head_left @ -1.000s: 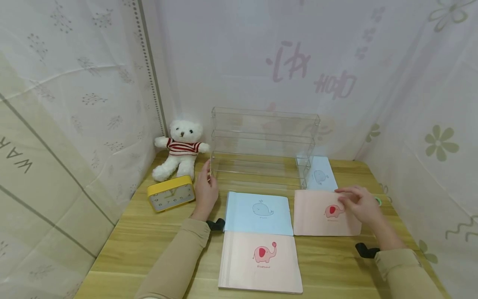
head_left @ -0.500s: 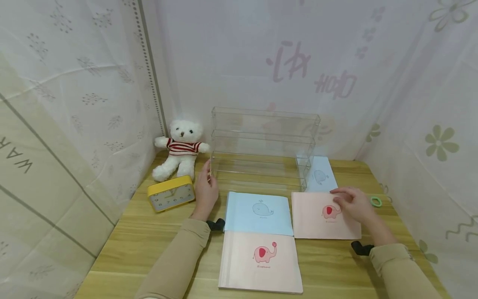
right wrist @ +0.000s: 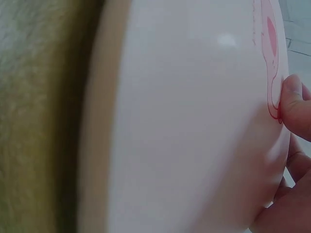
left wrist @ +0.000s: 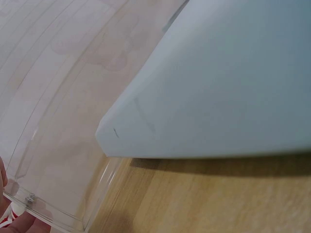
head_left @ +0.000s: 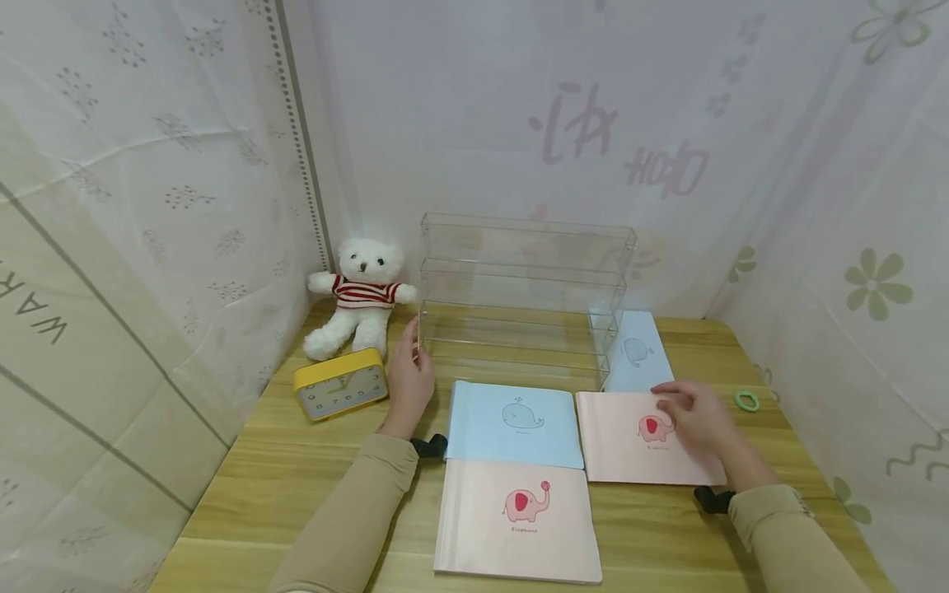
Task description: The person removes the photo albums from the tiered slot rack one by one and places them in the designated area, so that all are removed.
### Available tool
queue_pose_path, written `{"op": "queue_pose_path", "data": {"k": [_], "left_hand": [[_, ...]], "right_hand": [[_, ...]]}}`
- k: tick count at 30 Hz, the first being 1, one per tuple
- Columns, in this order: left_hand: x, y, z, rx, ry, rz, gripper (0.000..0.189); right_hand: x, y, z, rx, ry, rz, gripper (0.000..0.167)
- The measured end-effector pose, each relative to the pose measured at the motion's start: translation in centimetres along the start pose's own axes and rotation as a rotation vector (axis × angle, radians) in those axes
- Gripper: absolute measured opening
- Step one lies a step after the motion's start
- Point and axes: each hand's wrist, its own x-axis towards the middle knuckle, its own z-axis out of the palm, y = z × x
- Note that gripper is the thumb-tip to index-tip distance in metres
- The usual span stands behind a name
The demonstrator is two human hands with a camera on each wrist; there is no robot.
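My left hand (head_left: 410,375) grips the left side of a clear tiered display rack (head_left: 522,271); in the left wrist view its fingers (left wrist: 33,226) show at the rack's edge. With my right hand (head_left: 695,420) I pinch the upper right of a pink elephant book (head_left: 615,449), thumb (right wrist: 294,99) on the cover. Left of that book lies a blue whale book (head_left: 478,420), with another pink elephant book (head_left: 519,552) just in front of it. A second blue whale book (head_left: 641,350) lies beside the rack's right end, its front end hidden behind the held book.
A yellow alarm clock (head_left: 341,387) stands left of my left hand, with a white teddy bear (head_left: 362,295) behind it. On the wooden table (head_left: 245,502), a small green ring (head_left: 737,401) lies to the right. Patterned curtains enclose the back and sides.
My right hand has moved slightly left and toward me, bringing the pink elephant book nearer. The green ring and more of the back blue book have come into view. My left hand stays put.
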Motion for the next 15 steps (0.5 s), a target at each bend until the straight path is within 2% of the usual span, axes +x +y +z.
{"op": "queue_pose_path", "data": {"k": [6,15], "left_hand": [[0.0,0.0,0.0,0.004,-0.009,-0.01,0.06],[0.0,0.0,0.1,-0.003,-0.004,-0.014,0.06]], "right_hand": [[-0.1,0.6,0.5,0.016,0.004,-0.01,0.026],[-0.2,1.1,1.4,0.021,0.053,-0.012,0.024]]}}
